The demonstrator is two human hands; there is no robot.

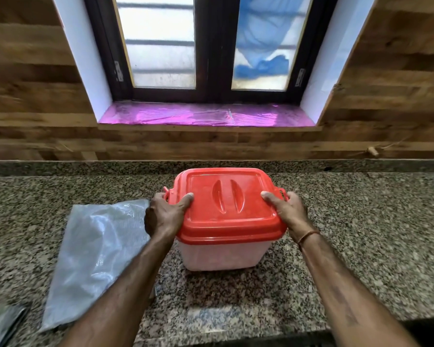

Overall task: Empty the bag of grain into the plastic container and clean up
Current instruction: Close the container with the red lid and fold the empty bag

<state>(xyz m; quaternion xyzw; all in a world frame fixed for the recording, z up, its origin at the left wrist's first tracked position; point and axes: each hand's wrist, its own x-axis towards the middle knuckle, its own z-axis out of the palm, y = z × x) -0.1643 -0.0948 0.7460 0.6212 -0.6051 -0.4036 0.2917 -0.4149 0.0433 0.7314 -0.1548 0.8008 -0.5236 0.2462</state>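
Container (pixel 223 254) of translucent plastic, squarish with rounded corners, upright on my speckled granite counter (pixel 348 246), red lid (pixel 227 209) on; contents too hazy to tell. My left hand (pixel 164 214) and right hand (pixel 287 212) clasp the lid's opposite edges, thumbs on top. Clear bag (pixel 95 256), flat and crinkled, lies just left of it.

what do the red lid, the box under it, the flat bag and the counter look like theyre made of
Red lid: glossy moulded plastic, with highlights and pressed-in ridges.
Box: translucent, milky plastic; its contents cannot be made out.
Flat bag: thin clear plastic film, crinkled and shiny.
Counter: probably polished granite, speckled grey, black and tan.
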